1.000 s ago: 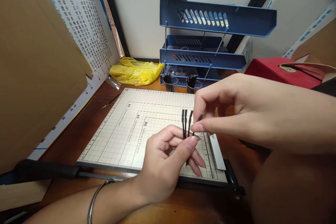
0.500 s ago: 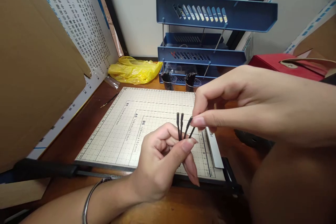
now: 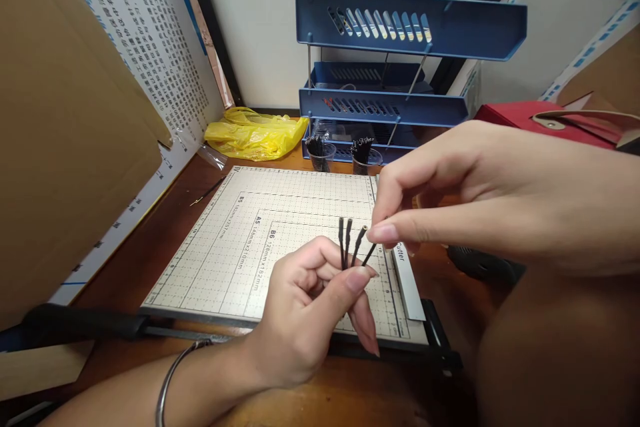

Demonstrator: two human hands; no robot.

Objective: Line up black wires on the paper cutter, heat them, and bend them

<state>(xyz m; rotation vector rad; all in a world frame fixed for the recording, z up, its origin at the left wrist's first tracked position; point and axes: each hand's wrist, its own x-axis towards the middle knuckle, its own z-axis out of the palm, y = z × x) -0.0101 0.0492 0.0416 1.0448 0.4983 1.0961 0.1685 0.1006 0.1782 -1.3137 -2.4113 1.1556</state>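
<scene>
Several thin black wires (image 3: pixel 349 240) with thicker, sleeve-like ends stand up in a small fan, their lower parts hidden by fingers. My left hand (image 3: pixel 310 307) pinches them between thumb and forefinger, palm turned inward, over the front of a gridded paper cutter board (image 3: pixel 210 260). One sleeve end (image 3: pixel 363 232) shows a small round opening. From the right, my right hand (image 3: pixel 465 207) pinches the tip of the rightmost wire (image 3: pixel 369 254) between thumb and index finger. That wire slants away from the others.
Two clear cups (image 3: pixel 321 159) of black wires stand behind the board, before a blue tiered tray rack (image 3: pixel 410 20). A yellow plastic bag (image 3: pixel 255 133) and a loose wire (image 3: pixel 207 191) are at left. The cutter's black handle (image 3: pixel 90 321) lies in front; a red box (image 3: pixel 520 121) sits at right.
My right hand has shifted slightly right, tilting the rightmost wire farther from the others. My left hand keeps its pinch in nearly the same place.
</scene>
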